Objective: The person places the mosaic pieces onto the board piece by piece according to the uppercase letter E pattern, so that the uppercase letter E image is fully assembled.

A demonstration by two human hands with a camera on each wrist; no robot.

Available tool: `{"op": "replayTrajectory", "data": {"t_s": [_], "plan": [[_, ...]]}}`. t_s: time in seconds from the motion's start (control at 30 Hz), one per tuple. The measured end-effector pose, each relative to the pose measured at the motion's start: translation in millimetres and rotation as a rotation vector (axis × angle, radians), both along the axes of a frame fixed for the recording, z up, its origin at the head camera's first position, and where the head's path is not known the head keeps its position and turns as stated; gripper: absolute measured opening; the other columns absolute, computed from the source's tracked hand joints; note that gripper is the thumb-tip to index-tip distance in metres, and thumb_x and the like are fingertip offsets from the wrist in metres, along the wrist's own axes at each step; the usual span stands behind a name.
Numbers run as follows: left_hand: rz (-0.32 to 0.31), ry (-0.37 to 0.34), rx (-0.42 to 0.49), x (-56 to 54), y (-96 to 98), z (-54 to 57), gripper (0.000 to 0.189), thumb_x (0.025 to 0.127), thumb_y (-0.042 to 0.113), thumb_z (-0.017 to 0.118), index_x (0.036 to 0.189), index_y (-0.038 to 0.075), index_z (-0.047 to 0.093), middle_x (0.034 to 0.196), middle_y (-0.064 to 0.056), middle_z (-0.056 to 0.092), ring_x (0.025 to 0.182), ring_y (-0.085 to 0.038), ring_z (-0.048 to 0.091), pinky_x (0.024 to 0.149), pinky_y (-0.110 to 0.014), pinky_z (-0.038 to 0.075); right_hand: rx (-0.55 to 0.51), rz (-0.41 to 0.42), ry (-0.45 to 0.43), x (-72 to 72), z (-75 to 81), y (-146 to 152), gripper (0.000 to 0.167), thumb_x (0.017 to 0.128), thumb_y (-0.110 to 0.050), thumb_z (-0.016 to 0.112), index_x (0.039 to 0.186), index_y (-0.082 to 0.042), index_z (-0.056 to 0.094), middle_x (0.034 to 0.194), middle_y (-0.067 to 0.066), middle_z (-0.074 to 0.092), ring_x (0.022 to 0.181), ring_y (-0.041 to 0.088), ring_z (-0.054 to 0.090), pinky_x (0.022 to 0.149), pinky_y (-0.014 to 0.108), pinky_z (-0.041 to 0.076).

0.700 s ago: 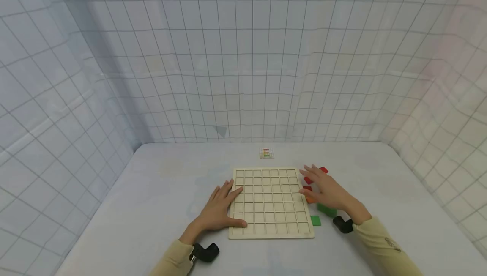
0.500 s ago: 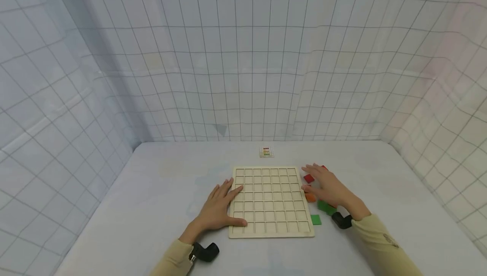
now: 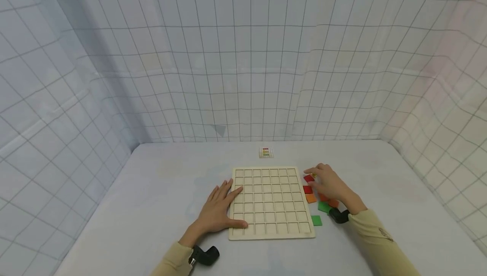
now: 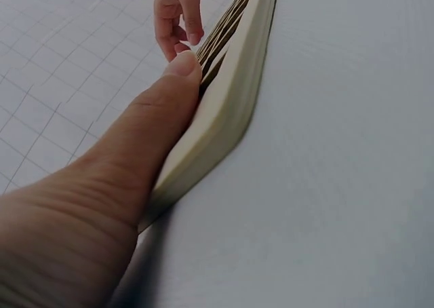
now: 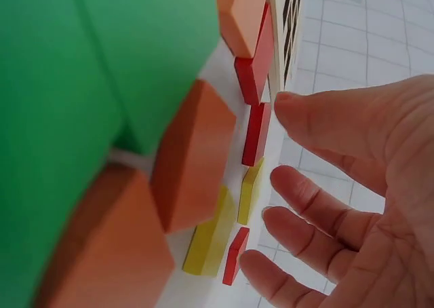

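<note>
My left hand (image 3: 216,213) rests with spread fingers over the left edge of a cream gridded board (image 3: 270,203); its thumb lies along the rim in the left wrist view. At the board's right side my right hand (image 3: 332,184) hovers over loose coloured tiles, thumb and fingers apart and slightly bent, holding nothing. In the right wrist view its fingertips are near a red tile (image 5: 256,135), a yellow tile (image 5: 250,191) and a smaller-looking red tile (image 5: 235,256). The hand partly hides the tiles in the head view.
Orange tiles (image 3: 310,198) and green tiles (image 3: 316,220) lie along the board's right edge. A small card with a coloured grid pattern (image 3: 266,152) lies behind the board. White grid-lined cloth (image 3: 243,77) hangs around the white table (image 3: 163,191).
My right hand has drawn slightly to the right, off the board's edge, with its fingers bending more over the tiles. More red and orange tiles show. My left hand has stayed in place.
</note>
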State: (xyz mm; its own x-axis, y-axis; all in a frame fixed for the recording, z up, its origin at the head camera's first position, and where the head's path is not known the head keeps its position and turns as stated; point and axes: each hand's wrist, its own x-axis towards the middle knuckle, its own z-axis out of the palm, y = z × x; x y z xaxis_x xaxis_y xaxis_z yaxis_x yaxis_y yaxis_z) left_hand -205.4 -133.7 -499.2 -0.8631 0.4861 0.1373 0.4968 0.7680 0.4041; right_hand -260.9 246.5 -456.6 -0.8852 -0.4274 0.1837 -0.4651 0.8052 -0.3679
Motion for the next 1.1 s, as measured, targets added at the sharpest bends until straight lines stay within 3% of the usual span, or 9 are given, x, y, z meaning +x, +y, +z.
{"op": "replayTrajectory", "data": {"t_s": [0.37,0.73,0.93,1.1], "plan": [[-0.012,0.029,-0.035,0.8,0.5,-0.3,0.104,0.071,0.080,0.055,0.152,0.023,0.026,0.157,-0.012,0.010,0.143,-0.027,0.005,0.113,-0.046,0.001,0.069,-0.002,-0.018,-1.9,-1.6,4.0,0.021,0.084,-0.006,0.072,0.104,-0.006,0.068,0.088,0.004,0.054,0.082,0.023,0.048,0.070,0.038,0.046],[-0.048,-0.009,-0.061,-3.5,-8.8,1.5,0.104,0.070,0.078,0.059,0.153,0.026,0.022,0.158,-0.006,0.008,0.143,-0.022,0.003,0.113,-0.043,0.000,0.044,-0.015,-0.051,2.6,2.8,4.0,0.016,0.083,-0.007,0.072,0.099,-0.006,0.067,0.089,0.004,0.055,0.084,0.024,0.050,0.071,0.039,0.047],[-0.037,0.005,-0.063,-1.3,-7.6,2.7,0.104,0.069,0.081,0.056,0.152,0.026,0.025,0.158,-0.006,0.010,0.143,-0.022,0.004,0.113,-0.044,0.000,0.019,-0.053,-0.098,1.5,3.3,4.4,0.017,0.081,-0.007,0.074,0.095,-0.006,0.064,0.091,0.006,0.056,0.086,0.025,0.052,0.071,0.041,0.048],[-0.027,0.029,-0.050,2.5,-5.9,4.6,0.103,0.069,0.080,0.057,0.151,0.023,0.030,0.157,-0.009,0.013,0.143,-0.025,0.008,0.112,-0.048,0.003,-0.056,-0.087,-0.160,0.4,3.3,3.2,0.018,0.080,-0.005,0.074,0.093,-0.007,0.061,0.088,0.004,0.057,0.078,0.021,0.054,0.066,0.036,0.048]]}}
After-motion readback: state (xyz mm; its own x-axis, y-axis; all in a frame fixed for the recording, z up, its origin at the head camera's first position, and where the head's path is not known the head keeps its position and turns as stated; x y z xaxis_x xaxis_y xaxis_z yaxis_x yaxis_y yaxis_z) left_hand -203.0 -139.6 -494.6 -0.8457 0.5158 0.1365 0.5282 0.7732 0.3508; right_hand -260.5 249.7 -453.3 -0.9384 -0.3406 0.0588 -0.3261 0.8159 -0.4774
